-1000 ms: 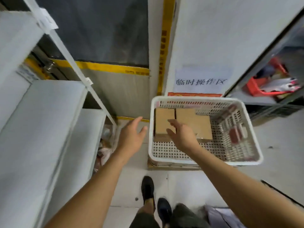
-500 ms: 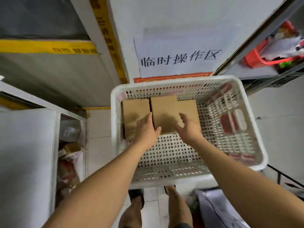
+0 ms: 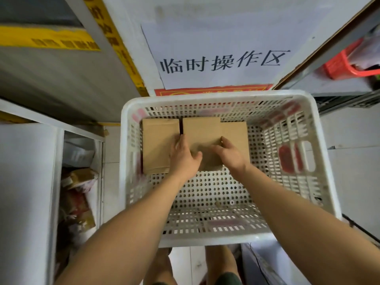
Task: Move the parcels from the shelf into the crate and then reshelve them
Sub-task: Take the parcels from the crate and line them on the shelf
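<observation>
A white perforated crate point(image 3: 320, 182) stands on the floor in front of me. Three brown cardboard parcels lie at its far end: a left parcel point(image 3: 158, 140), a middle parcel point(image 3: 202, 130) and a right parcel point(image 3: 235, 130) partly under the middle one. My left hand point(image 3: 184, 158) grips the middle parcel's left edge, thumb on top. My right hand point(image 3: 231, 155) grips its right edge, thumb on top too. The parcel's near part is hidden under both hands.
A white shelf point(image 3: 26, 192) runs along the left, with bagged goods point(image 3: 79, 182) on a lower level beside the crate. A paper sign point(image 3: 222, 60) hangs on the wall behind. A red basket point(image 3: 343, 65) sits on a rack at upper right. A grey bag point(image 3: 265, 266) lies by my feet.
I have leaned in over the crate. Both hands went from hovering above it down onto the middle parcel and closed on its two sides.
</observation>
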### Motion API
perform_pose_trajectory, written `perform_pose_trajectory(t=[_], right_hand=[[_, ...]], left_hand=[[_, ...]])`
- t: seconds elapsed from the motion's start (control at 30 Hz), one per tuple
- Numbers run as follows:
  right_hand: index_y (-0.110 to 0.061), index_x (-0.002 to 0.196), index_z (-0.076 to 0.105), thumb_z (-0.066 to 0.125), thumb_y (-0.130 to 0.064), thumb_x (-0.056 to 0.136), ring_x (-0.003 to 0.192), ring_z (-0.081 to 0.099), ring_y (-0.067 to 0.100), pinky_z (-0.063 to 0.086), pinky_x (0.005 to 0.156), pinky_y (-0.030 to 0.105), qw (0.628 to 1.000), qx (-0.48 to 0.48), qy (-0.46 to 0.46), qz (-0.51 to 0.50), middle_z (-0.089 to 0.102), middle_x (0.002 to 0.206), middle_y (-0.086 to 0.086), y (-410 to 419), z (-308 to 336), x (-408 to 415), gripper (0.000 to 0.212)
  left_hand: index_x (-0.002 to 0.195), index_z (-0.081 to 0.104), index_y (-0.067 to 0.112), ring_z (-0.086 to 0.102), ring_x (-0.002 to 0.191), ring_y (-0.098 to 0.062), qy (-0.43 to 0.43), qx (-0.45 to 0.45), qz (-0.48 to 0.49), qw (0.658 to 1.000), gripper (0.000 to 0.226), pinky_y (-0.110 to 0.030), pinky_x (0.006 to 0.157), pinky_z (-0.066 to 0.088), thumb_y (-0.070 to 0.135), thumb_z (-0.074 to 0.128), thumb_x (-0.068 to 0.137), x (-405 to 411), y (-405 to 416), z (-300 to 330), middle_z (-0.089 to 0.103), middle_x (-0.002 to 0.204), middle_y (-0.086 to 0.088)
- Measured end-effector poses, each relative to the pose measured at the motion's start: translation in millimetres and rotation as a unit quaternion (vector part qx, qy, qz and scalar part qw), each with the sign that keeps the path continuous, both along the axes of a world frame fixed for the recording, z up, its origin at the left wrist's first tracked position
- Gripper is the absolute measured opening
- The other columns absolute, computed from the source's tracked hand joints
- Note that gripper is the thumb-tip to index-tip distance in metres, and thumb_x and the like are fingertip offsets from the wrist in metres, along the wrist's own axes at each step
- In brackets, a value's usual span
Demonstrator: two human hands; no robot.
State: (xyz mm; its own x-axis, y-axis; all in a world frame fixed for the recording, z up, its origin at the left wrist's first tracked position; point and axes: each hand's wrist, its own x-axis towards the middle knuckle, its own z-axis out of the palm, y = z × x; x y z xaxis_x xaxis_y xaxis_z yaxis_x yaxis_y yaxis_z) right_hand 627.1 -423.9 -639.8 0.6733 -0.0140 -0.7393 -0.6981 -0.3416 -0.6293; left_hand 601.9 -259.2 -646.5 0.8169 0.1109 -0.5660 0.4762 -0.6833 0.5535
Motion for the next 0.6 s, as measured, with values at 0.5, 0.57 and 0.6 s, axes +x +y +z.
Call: perform_pose_trajectory(t=[0.5, 0.57, 0.6], right_hand=[[-0.015, 0.125, 0.059, 0.058, -0.061, 0.101, 0.123, 0.065, 0.031, 0.055, 0.102, 0.058, 0.953, 0.2, -0.071, -0.215, 0.064, 0.134, 0.012, 5, 159, -65, 0.051], [-0.012, 0.128, 0.055, 0.069, -0.051, 0.098, 0.126, 0.063, 0.032, 0.055, 0.104, 0.058, 0.956, 0.193, -0.095, -0.198, 0.064, 0.134, 0.012, 20, 186, -72, 0.051], [-0.011, 0.127, 0.057, 0.07, -0.046, 0.098, 0.126, 0.063, 0.033, 0.054, 0.106, 0.057, 0.955, 0.201, -0.101, -0.192, 0.066, 0.131, 0.011, 26, 197, -76, 0.047]], left_hand=[[0.119, 0.059, 0.047, 0.06, 0.123, -0.02, -0.061, -0.364, 0.345, 0.863, 0.024, -0.047, 0.094, 0.062, 0.06, 0.052, 0.101, -53, 30, 168, 0.053, 0.14, 0.006], [0.108, 0.062, 0.039, 0.064, 0.11, -0.011, -0.097, -0.349, 0.31, 0.879, 0.013, -0.041, 0.09, 0.063, 0.051, 0.056, 0.104, -59, 45, 199, 0.059, 0.127, 0.007], [0.111, 0.065, 0.031, 0.066, 0.108, -0.009, -0.106, -0.356, 0.296, 0.88, 0.019, -0.043, 0.092, 0.063, 0.048, 0.06, 0.103, -64, 56, 213, 0.063, 0.127, 0.004]])
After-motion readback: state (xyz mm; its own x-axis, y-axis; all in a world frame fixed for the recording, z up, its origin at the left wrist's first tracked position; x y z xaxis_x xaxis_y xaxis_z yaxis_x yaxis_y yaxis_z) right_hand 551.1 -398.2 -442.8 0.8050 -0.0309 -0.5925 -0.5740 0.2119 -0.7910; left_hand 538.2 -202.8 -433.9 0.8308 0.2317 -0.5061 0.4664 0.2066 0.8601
